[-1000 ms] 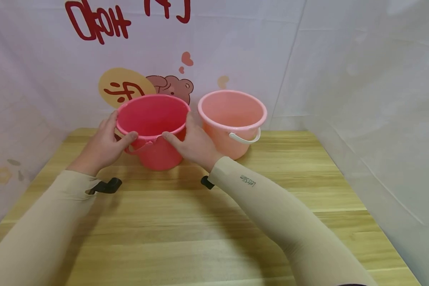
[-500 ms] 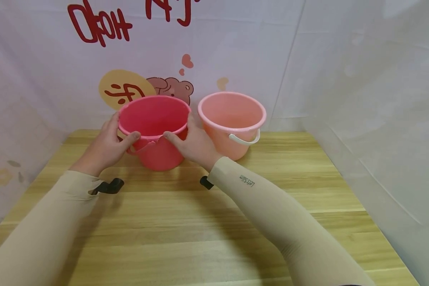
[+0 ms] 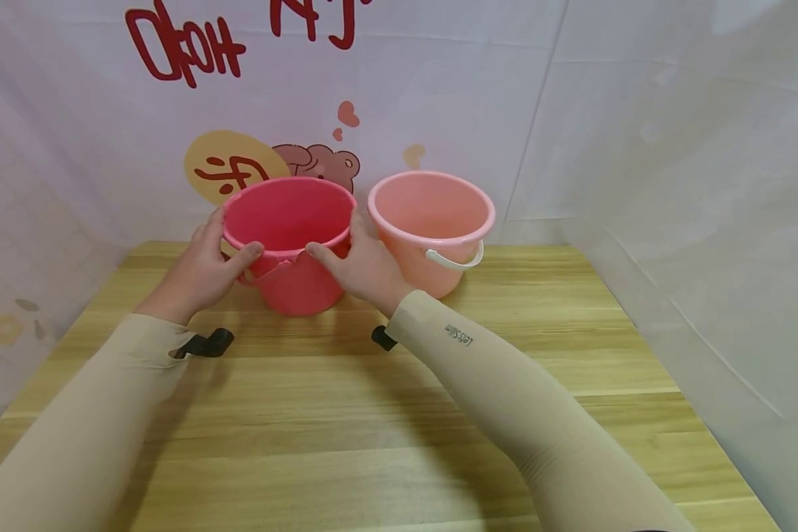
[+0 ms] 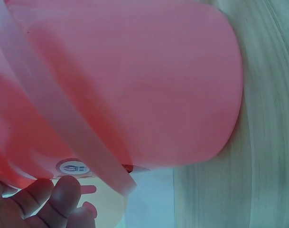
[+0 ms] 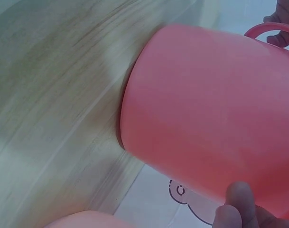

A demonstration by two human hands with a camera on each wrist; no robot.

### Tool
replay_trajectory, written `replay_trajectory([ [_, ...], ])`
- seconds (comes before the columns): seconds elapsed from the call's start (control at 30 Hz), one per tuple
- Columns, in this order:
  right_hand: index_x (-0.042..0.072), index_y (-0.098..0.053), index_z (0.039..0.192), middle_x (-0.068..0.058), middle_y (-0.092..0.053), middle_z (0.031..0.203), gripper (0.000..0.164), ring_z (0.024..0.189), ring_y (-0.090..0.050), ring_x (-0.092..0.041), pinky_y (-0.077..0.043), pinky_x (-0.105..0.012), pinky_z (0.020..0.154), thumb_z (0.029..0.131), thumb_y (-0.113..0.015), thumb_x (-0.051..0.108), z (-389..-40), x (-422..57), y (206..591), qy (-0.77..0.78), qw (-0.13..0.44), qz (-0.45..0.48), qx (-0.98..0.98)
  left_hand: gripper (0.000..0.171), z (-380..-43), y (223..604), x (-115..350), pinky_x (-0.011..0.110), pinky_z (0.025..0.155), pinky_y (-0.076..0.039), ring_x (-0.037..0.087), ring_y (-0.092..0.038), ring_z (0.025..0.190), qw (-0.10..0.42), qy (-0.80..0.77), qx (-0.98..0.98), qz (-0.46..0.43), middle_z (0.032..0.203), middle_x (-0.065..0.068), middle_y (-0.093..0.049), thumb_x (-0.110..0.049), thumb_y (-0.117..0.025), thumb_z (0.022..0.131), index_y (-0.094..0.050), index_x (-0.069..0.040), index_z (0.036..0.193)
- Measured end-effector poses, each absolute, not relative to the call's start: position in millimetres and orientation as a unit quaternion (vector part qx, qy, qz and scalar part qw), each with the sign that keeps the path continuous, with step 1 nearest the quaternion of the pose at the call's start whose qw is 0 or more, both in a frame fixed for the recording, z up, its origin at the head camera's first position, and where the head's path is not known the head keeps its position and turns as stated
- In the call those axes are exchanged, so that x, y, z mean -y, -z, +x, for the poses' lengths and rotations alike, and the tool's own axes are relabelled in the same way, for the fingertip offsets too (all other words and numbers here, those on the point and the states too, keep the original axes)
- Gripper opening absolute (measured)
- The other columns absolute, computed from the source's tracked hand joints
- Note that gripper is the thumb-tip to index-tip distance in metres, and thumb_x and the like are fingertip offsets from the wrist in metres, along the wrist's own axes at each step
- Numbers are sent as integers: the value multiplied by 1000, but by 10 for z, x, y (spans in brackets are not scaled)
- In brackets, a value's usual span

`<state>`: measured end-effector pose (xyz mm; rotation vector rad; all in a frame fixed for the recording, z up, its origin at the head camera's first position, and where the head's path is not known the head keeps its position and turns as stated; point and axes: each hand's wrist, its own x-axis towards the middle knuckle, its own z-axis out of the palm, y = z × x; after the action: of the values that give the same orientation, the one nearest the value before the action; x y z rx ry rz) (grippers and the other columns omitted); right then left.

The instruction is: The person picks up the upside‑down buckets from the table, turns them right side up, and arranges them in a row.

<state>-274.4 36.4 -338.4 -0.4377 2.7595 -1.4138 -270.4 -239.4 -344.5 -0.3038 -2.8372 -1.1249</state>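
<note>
A deep pink bucket (image 3: 299,284) stands upright near the back of the table, its mouth facing up. My left hand (image 3: 199,273) grips its rim on the left, thumb at the front. On the right side my right hand (image 3: 366,270) holds the same rim, thumb also at the front. The bucket's pink handle (image 4: 63,109) hangs across its wall in the left wrist view. Fingertips of the left hand (image 4: 59,204) show beneath the rim there. In the right wrist view, the right hand's fingertips (image 5: 240,204) lie along the bucket's side.
A light pink bucket (image 3: 415,266) with a white handle (image 3: 455,258) stands upright just right of my right hand. Behind both buckets hangs a white cloth (image 3: 452,96) with red lettering and a bear drawing. The wooden table (image 3: 319,428) stretches toward me.
The deep pink bucket has shifted very slightly to the right, with both hands still gripping its rim. The light pink bucket keeps its place; the head view has tilted a little.
</note>
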Motion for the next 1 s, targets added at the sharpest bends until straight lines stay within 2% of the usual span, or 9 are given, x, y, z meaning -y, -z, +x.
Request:
replay_trajectory([
  [0.37,35,-15,167,9,-59,141,98,121,-61,-13,-63,-34,91,91,-70,66,-2782,-381,3391,463,0,-146,-874,99,-2749,3449,2371,60,87,-61,45,-51,121,39,364,925,-99,162,25,-29,-69,-56,98,2,-34,170],
  [0.77,43,-11,166,9,-53,151,98,128,-57,-14,-63,-37,91,91,-71,65,-2812,-402,3404,469,6,-135,-873,100,-2789,3453,2336,62,89,-60,46,-48,125,43,368,924,-99,163,24,-29,-69,-57,97,2,-34,170],
  [1.0,37,-11,168,6,-51,152,99,129,-56,-14,-63,-37,93,93,-71,62,-2822,-414,3403,486,5,-147,-861,101,-2805,3448,2327,62,89,-60,46,-51,121,38,365,925,-96,162,25,-30,-71,-56,97,3,-34,170],
])
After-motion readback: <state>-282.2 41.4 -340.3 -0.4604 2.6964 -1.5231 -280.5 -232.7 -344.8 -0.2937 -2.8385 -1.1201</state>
